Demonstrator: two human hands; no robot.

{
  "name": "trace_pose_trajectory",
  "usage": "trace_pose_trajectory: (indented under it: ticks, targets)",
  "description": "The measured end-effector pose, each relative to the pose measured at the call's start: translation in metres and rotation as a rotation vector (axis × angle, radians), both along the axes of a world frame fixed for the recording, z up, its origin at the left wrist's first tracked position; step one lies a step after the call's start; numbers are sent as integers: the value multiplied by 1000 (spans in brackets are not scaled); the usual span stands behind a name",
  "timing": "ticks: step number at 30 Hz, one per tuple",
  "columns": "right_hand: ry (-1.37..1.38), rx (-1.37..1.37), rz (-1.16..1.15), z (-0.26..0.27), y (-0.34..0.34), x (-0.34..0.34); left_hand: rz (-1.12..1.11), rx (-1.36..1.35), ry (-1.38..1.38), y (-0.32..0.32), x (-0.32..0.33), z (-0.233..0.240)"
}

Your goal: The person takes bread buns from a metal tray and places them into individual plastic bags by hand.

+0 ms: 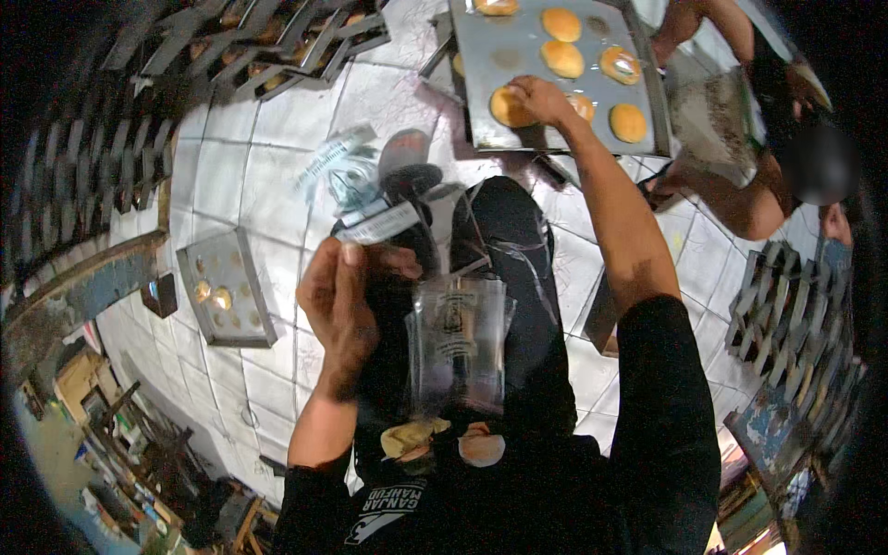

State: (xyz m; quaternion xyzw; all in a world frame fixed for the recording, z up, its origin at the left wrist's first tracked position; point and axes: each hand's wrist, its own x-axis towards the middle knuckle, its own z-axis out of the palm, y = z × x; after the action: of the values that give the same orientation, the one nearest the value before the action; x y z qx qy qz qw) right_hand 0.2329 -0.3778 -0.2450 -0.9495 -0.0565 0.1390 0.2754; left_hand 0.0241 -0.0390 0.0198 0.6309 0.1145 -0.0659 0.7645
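My left hand [347, 298] pinches a white printed paper or plastic strip [380, 222] between thumb and fingers, above my left leg. My right hand [544, 100] reaches forward over a metal baking tray [481, 80], its fingers gripping the edge of a round golden bun [510, 109]. Several other buns rest on that tray, such as a plain bun [628, 123] at the right and a bun in shiny clear wrap [620, 66]. On my lap lies a stack of clear printed plastic bags [458, 347].
Crumpled printed plastic packaging [350, 180] lies on the tiled floor [277, 187] by my foot. A smaller-looking tray [225, 288] with a few buns stands at left. Stacked trays [298, 48] fill the far left. Another person [749, 180] sits at right, near more stacked trays [791, 312].
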Motion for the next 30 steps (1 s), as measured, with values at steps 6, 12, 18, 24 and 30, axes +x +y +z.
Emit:
trace_pose_trajectory:
  ticks: [6, 12, 18, 24, 30]
  targets:
    - [-67, -283, 36, 15, 55, 0, 146, 103, -11, 1, -8, -1]
    - [54, -79, -43, 21, 22, -68, 167, 18, -5, -20, 6, 4]
    - [244, 1567, -526, 223, 59, -168, -21, -362, 112, 18, 14, 11]
    - [-374, 745, -163, 342, 153, -278, 129, -576, 268, 17, 38, -8]
    - [-1014, 321, 107, 306, 138, -281, -162, -574, 253, -27, 1, 45]
